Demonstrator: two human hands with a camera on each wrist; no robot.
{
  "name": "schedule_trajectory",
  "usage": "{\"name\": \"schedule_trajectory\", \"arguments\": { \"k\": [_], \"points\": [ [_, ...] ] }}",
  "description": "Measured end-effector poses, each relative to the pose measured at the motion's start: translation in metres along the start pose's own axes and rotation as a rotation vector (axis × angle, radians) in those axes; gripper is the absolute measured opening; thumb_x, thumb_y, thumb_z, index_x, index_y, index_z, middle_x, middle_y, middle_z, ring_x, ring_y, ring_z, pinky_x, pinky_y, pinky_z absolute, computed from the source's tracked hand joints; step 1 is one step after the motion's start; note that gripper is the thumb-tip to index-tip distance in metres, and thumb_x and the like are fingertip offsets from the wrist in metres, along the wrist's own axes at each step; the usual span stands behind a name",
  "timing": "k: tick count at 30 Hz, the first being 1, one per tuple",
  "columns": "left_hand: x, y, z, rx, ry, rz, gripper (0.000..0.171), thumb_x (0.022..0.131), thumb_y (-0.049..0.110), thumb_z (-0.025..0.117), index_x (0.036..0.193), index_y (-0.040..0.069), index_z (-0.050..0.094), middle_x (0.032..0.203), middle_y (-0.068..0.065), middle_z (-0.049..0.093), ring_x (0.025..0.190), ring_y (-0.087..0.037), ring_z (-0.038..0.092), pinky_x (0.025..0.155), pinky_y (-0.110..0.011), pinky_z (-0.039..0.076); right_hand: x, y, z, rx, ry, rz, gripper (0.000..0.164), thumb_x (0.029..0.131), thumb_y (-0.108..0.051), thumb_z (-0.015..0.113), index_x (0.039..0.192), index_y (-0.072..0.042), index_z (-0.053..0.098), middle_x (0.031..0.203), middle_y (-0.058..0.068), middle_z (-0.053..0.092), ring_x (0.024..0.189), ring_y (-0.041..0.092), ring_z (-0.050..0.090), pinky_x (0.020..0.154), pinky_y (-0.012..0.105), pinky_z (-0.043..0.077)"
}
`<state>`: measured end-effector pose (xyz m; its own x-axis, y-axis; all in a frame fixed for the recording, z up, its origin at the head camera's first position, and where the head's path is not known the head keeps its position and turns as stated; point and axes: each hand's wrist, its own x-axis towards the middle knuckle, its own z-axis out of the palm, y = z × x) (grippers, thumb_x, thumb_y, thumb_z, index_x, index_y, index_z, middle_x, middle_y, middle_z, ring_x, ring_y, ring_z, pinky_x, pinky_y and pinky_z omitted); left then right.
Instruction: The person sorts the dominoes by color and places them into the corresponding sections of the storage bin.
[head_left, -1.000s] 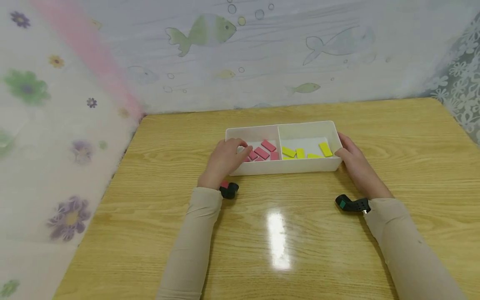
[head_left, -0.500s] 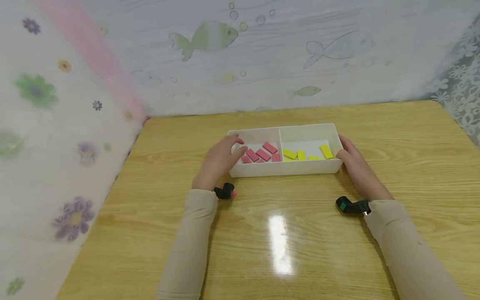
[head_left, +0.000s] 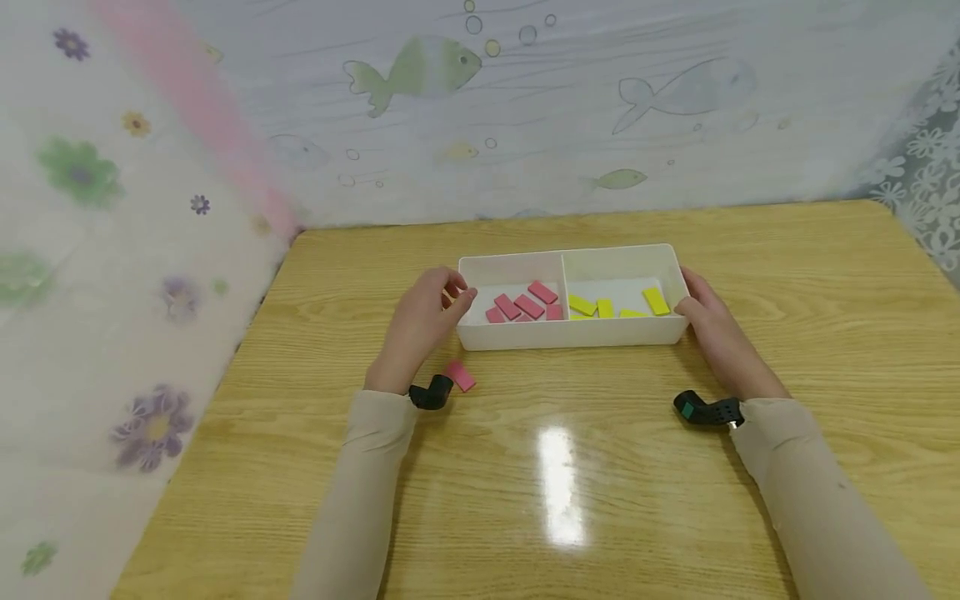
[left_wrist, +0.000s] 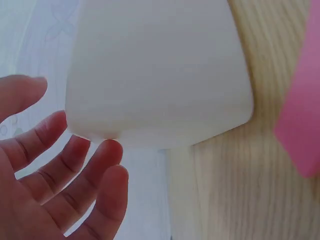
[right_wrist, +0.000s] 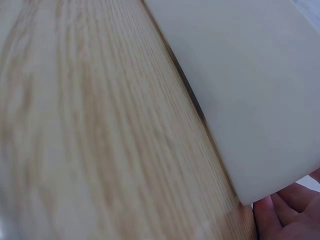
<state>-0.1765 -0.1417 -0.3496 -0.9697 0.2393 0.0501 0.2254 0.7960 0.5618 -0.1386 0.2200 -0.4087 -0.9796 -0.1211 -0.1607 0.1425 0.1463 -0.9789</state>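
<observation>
A white two-compartment box [head_left: 570, 333] rests on the table. Pink tiles [head_left: 528, 306] lie in its left compartment and yellow tiles [head_left: 656, 301] in its right one. My left hand [head_left: 420, 321] is at the box's left end, thumb and fingers apart; in the left wrist view its fingertips [left_wrist: 112, 150] meet the box end, with nothing held between them. My right hand [head_left: 716, 333] grips the right end, thumb at the near corner and fingers along the side. One pink tile [head_left: 462, 377] lies on the table by my left wrist.
The wooden table [head_left: 630, 500] reaches back to a wall [head_left: 540, 108] painted with fish. A flowered wall [head_left: 112, 275] stands along the left side. Black wrist cameras [head_left: 432, 392] sit on both wrists.
My left hand has come out of the left compartment and moved left to the box's outer end. The loose pink tile, earlier mostly hidden by the wrist camera, now shows. My right hand stays put.
</observation>
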Motion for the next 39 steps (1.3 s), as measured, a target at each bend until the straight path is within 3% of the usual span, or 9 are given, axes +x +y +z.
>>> {"name": "schedule_trajectory", "arguments": {
  "k": [14, 24, 29, 35, 39],
  "points": [
    [-0.024, -0.005, -0.002, 0.038, -0.059, 0.040, 0.035, 0.085, 0.055, 0.046, 0.085, 0.020, 0.046, 0.072, 0.001, 0.047, 0.064, -0.014, 0.043, 0.055, -0.029, 0.036, 0.004, 0.009, -0.002, -0.017, -0.008, -0.014, 0.057, 0.091, -0.014, 0.029, 0.144, -0.027, 0.010, 0.147, -0.008, 0.010, 0.132, 0.010, 0.007, 0.104, 0.045, 0.007],
    [-0.033, 0.001, -0.005, 0.137, -0.128, 0.172, 0.029, 0.085, 0.055, 0.047, 0.081, 0.027, 0.057, 0.073, 0.017, 0.056, 0.071, -0.004, 0.050, 0.065, -0.026, 0.041, 0.004, 0.008, -0.003, -0.019, -0.006, 0.013, 0.059, 0.090, -0.014, 0.029, 0.144, -0.026, 0.008, 0.148, -0.007, 0.008, 0.132, 0.011, 0.005, 0.105, 0.045, 0.005],
    [-0.035, 0.005, -0.007, 0.192, -0.236, 0.166, 0.023, 0.084, 0.048, 0.054, 0.087, 0.027, 0.061, 0.075, 0.019, 0.057, 0.072, -0.002, 0.051, 0.067, -0.025, 0.042, 0.004, 0.009, -0.003, -0.036, -0.003, 0.009, 0.058, 0.091, -0.015, 0.029, 0.144, -0.027, 0.009, 0.148, -0.007, 0.008, 0.133, 0.011, 0.005, 0.105, 0.046, 0.005],
    [-0.037, 0.005, -0.010, 0.244, -0.489, 0.069, 0.042, 0.082, 0.046, 0.059, 0.112, 0.017, 0.055, 0.096, 0.006, 0.059, 0.089, -0.010, 0.054, 0.079, -0.030, 0.043, 0.005, 0.007, -0.002, -0.038, -0.009, -0.003, 0.057, 0.091, -0.015, 0.029, 0.144, -0.027, 0.010, 0.147, -0.007, 0.009, 0.132, 0.011, 0.006, 0.104, 0.045, 0.007],
    [-0.037, 0.003, -0.008, 0.245, -0.536, 0.052, 0.049, 0.080, 0.044, 0.062, 0.118, 0.014, 0.052, 0.104, 0.000, 0.057, 0.096, -0.014, 0.053, 0.084, -0.030, 0.041, 0.004, 0.003, -0.001, -0.028, -0.006, 0.007, 0.058, 0.091, -0.013, 0.029, 0.144, -0.023, 0.008, 0.148, -0.004, 0.008, 0.133, 0.012, 0.005, 0.104, 0.045, 0.006]
  ]
}}
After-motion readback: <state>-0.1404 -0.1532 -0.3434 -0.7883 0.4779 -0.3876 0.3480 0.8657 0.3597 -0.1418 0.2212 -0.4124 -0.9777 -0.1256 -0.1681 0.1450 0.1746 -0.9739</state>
